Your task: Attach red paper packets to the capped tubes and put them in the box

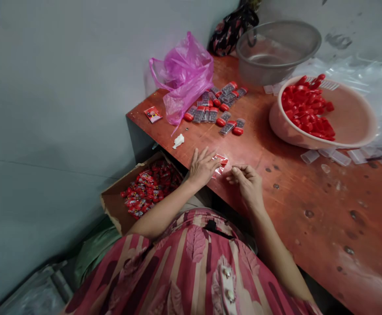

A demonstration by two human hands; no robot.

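On the near edge of the red-brown wooden table (263,210), my left hand (202,167) lies flat with its fingers stretched out. Its fingertips rest on a small red packet in shiny clear wrap (222,162), covering part of it. Just right of that packet is my right hand (248,183), thumb and fingers drawn together in a pinch. Whatever may be between those fingertips is too small to make out. Beyond both hands lie several small clear containers with red caps (207,114) and dark contents.
A cardboard box (110,203) of red wrapped packets stands below at left. On the table are a pink plastic bag (189,65), a red card packet (153,114), a crumpled white scrap (178,141), a pink basin (358,118) of red caps and a grey basin (276,72).
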